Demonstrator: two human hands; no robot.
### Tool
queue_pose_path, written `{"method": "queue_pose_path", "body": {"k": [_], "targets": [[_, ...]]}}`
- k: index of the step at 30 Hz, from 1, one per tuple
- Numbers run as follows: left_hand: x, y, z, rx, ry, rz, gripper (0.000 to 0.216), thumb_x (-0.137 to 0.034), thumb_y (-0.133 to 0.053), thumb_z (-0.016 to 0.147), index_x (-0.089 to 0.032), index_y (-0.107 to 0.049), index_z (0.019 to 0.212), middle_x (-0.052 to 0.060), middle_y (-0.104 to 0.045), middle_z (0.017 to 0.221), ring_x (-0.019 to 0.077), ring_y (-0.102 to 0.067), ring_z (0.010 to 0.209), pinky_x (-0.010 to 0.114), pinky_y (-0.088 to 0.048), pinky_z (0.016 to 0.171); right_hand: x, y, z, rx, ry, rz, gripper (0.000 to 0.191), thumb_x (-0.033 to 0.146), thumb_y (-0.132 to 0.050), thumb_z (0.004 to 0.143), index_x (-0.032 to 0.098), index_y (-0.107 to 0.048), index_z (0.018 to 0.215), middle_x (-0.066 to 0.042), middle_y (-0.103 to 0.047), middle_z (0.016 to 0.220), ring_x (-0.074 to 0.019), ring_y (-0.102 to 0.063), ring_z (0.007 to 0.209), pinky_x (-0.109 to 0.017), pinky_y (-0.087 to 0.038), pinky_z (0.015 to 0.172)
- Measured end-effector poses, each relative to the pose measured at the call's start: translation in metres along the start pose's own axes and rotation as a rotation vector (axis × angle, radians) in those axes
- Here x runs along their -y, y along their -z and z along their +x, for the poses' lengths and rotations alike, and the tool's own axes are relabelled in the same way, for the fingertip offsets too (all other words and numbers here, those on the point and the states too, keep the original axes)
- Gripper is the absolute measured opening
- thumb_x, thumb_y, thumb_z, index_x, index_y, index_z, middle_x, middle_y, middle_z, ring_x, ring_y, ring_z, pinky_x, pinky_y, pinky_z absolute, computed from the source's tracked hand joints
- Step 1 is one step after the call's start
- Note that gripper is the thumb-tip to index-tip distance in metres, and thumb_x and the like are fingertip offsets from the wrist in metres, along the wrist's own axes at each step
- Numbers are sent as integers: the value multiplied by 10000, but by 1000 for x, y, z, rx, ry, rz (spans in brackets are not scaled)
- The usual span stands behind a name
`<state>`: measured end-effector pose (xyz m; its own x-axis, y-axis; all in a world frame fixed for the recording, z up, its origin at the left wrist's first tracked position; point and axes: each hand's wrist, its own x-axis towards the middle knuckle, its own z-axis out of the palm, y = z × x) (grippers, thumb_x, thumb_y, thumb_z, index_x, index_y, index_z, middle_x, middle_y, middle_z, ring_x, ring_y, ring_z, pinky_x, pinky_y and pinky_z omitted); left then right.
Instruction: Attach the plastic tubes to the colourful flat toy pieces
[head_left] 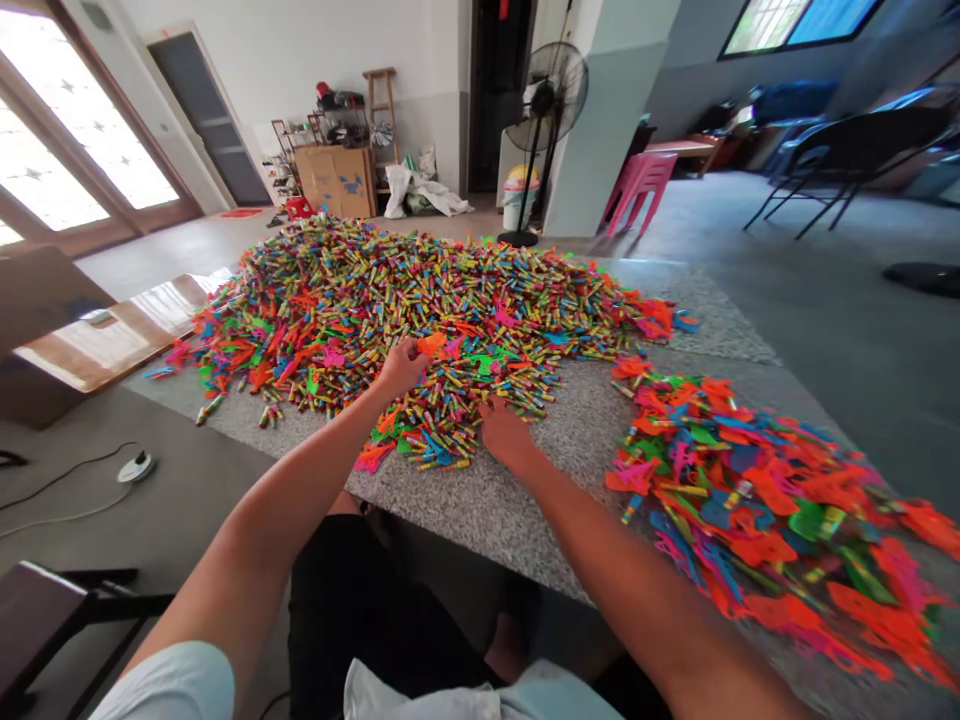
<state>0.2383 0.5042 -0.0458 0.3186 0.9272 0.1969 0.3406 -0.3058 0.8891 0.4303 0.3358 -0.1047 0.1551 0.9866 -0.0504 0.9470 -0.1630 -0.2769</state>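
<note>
The step in hand looks like picking pieces out of the big heap of striped tubes (442, 275) that spreads over the table (574, 425). The left hand (402, 369) pinches an orange plastic piece (430, 345) between thumb and fingers, just above the near slope of the heap. The right hand (505, 432) is low at the heap's near right edge, fingers partly curled among the tubes; its fingertips are small and partly lost there, so I cannot tell whether it grips one. The next move, as I judge it, calls for a firm pinch on a single tube and for bringing the two hands together.

For room, a bare strip of table lies between the heap and the side pile (757, 490) of mixed bright pieces, wide near the front edge and narrowing to almost nothing at the back. The right forearm crosses that front edge beside the pile, so a sideways swing could brush it. On the left, a few loose tubes (210, 409) lie near the front edge and could be knocked off by a wide sweep
</note>
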Motion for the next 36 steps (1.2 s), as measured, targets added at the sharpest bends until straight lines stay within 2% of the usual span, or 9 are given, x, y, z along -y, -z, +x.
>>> {"method": "queue_pose_path", "body": {"k": [3,7,10,14,16,20,25,30,36], "targets": [[-2,15,-21,131,134,-232,169,-361,-660,811,-215,-612,881,-44,-551,593,123,-493,478,228,-359,484,0,1,4,3,4,-39,393,135,-478,1004,162,-714,1316,-216,-562,1439,-300,-712,1099,-371,-529,938],[-7,16,-52,257,185,-272,306,-429,-760,779,-197,-619,922,-60,-561,620,89,-458,455,209,-305,452,-11,3,-3,-58,-54,55,287,216,-585,992,153,-756,1213,-210,-585,1411,-310,-681,1182,-372,-526,978],[-14,3,-73,325,157,-273,404,-418,-829,731,-179,-641,998,-48,-631,715,76,-504,529,192,-343,501,-18,9,-18,-160,-80,441,249,271,-616,966,168,-774,1129,-147,-699,1215,-259,-701,1069,-345,-560,898],[-29,-17,-95,447,124,-284,409,-458,-785,796,-182,-651,1066,-60,-608,694,71,-463,495,198,-321,487,-22,27,-47,-210,-88,1059,373,486,-657,919,188,-751,1122,4,-655,769,-152,-576,574,-277,-500,537],[-38,-26,-103,505,116,-292,380,-473,-752,826,-176,-662,1044,-56,-592,679,72,-448,480,206,-318,483,-20,39,-60,-277,-111,1244,414,537,-732,847,191,-744,1074,40,-603,706,-121,-500,505,-258,-451,463],[-57,-36,-113,588,39,-261,313,-433,-744,836,-161,-696,983,-25,-619,718,83,-490,551,208,-351,532,-16,60,-77,-364,-103,1493,328,491,-767,804,213,-672,950,78,-538,646,-97,-443,487,-234,-440,430],[-72,-38,-121,691,-68,-139,298,-428,-701,899,-159,-760,1011,-18,-606,736,94,-486,616,216,-344,569,-15,70,-87,-230,-21,1463,284,390,-716,801,212,-639,1009,27,-710,791,-86,-499,484,-221,-432,436],[-77,-37,-124,719,-125,-37,364,-474,-671,927,-164,-789,1075,-38,-544,699,93,-424,604,222,-309,560,-16,65,-93,-162,15,1398,272,385,-692,833,203,-683,1034,18,-707,790,-91,-516,496,-232,-441,457],[-78,-36,-126,706,-138,40,353,-423,-647,929,-168,-813,1107,-34,-562,704,88,-405,597,221,-294,556,-22,63,-96,-179,60,1271,287,388,-686,851,210,-731,1072,0,-720,819,-103,-542,522,-254,-467,501]]}}
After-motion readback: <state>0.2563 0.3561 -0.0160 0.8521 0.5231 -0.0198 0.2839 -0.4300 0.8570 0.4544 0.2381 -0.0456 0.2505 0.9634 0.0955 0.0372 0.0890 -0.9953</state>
